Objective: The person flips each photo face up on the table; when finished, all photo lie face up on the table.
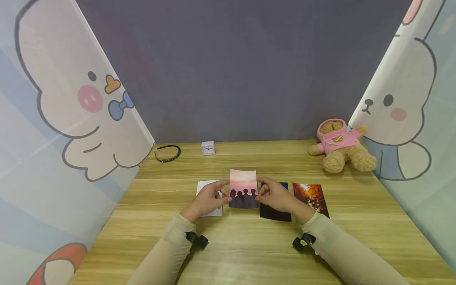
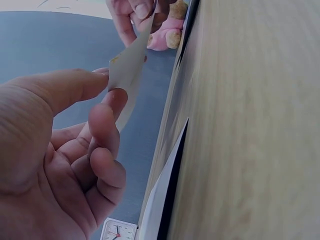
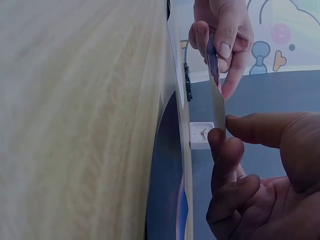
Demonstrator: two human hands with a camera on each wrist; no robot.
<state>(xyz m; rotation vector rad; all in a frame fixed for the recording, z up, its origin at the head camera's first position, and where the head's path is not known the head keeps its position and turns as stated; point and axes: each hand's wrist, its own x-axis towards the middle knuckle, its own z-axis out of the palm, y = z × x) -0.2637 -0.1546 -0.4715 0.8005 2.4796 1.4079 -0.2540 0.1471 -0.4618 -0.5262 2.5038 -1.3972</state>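
Both hands hold up one photo print [image 1: 244,186], a pink sunset with several dark silhouettes along its lower part. My left hand [image 1: 210,198] pinches its left edge between thumb and fingers. At the opposite edge, my right hand [image 1: 276,194] pinches it the same way. In the left wrist view the photo print [image 2: 131,70] appears nearly edge-on and slightly bent, raised over the table. A white sheet [image 1: 213,213] lies under the left hand, partly covered by it. Beneath the right hand is a dark blue print [image 1: 276,213], also partly hidden.
An autumn-coloured print [image 1: 310,196] lies at the right. Toward the back stand a small white clock [image 1: 208,148] and a black headband [image 1: 169,159] on the left, and a teddy bear [image 1: 340,144] in a pink hoodie on the right. A grey panel [image 1: 235,71] rises behind the table.
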